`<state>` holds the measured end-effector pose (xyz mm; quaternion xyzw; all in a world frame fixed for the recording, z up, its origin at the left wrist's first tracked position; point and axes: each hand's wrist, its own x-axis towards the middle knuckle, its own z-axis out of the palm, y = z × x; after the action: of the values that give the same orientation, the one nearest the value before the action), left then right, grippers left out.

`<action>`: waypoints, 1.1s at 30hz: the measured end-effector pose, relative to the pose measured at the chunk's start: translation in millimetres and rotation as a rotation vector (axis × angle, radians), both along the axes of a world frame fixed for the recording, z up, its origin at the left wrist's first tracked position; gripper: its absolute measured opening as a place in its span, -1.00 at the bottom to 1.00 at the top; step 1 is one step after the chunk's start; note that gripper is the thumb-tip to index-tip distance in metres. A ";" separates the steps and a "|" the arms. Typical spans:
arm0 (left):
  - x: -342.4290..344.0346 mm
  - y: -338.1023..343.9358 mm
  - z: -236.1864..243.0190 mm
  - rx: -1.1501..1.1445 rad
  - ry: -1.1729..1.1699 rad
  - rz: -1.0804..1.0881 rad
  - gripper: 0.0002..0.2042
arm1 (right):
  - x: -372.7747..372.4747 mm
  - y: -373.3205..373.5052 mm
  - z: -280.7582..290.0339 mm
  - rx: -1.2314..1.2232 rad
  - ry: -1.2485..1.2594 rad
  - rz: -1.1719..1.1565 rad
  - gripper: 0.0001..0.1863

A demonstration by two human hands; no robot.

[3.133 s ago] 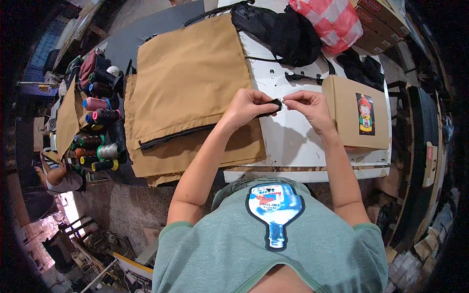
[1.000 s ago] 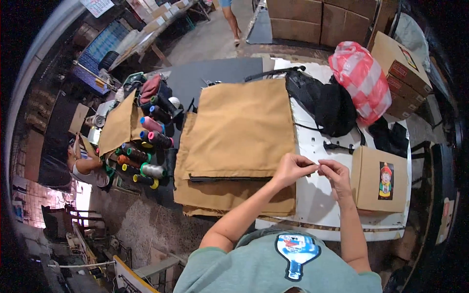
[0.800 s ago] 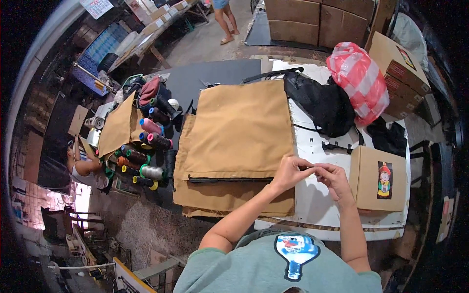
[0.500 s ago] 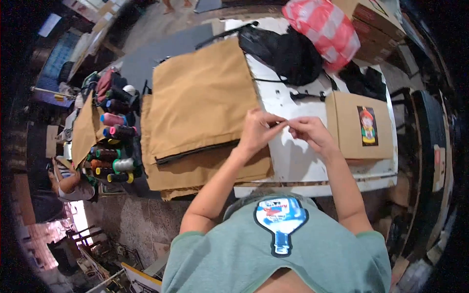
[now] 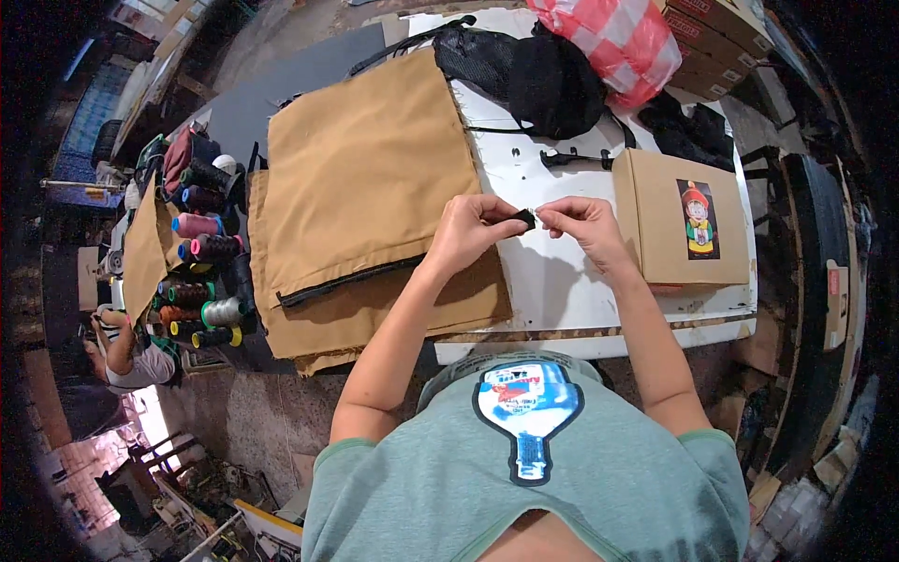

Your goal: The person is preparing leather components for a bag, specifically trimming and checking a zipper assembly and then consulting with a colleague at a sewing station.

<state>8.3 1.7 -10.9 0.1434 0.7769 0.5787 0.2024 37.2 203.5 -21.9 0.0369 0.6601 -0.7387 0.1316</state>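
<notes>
My left hand [image 5: 468,232] pinches a small black piece [image 5: 525,218], perhaps fabric, between thumb and forefinger. Close to its right edge, my right hand [image 5: 592,230] has thumb and fingertips pressed together; whatever is between them is too small to make out. Both hands are held over the white table [image 5: 552,295]. Left of them lies a stack of tan fabric panels [image 5: 365,159], frayed along the edges. A black zipper strip [image 5: 351,279] runs along the near edge of the top panel.
To the right sits a cardboard box [image 5: 651,220] with a cartoon sticker. Behind are a black mesh bag [image 5: 524,84], a red-and-white checked plastic bag [image 5: 623,47] and a black buckle strap [image 5: 576,159]. Several thread cones [image 5: 215,247] stand at left, near another person [image 5: 131,361].
My fingertips have moved slightly apart and a little left in the picture. The black piece now shows in my left fingers. The whole view has shifted slightly.
</notes>
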 end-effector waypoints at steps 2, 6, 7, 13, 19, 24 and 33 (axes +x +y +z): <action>-0.7 -0.6 -0.9 0.035 -0.056 0.010 -0.85 | -1.3 -1.0 -0.3 -0.008 -0.001 0.001 -0.86; -2.8 -1.0 -4.4 0.095 -0.112 0.014 -0.84 | -2.8 -3.4 -1.3 0.043 0.079 0.012 -0.87; -3.1 -1.4 -4.8 0.096 -0.113 0.013 -0.84 | -2.9 -4.1 -1.5 0.051 0.096 0.010 -0.87; -3.2 0.1 -4.7 0.095 -0.097 0.025 -0.83 | -2.6 -4.4 1.1 0.086 0.126 0.011 -0.89; -2.3 0.8 -2.2 0.059 -0.071 0.037 -0.83 | -2.8 -4.0 5.3 0.198 0.176 0.015 -0.90; -1.8 0.6 -2.6 0.054 -0.072 0.043 -0.82 | -2.6 -4.5 10.4 0.275 0.201 0.024 -0.91; -1.5 0.9 -3.6 0.038 -0.036 0.049 -0.83 | -1.9 -5.5 13.2 0.348 0.244 0.021 -0.92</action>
<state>6.9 2.6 -14.6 0.1176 0.7652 0.6008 0.1993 35.2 197.9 -8.7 -0.0373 0.7890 -0.6112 0.0501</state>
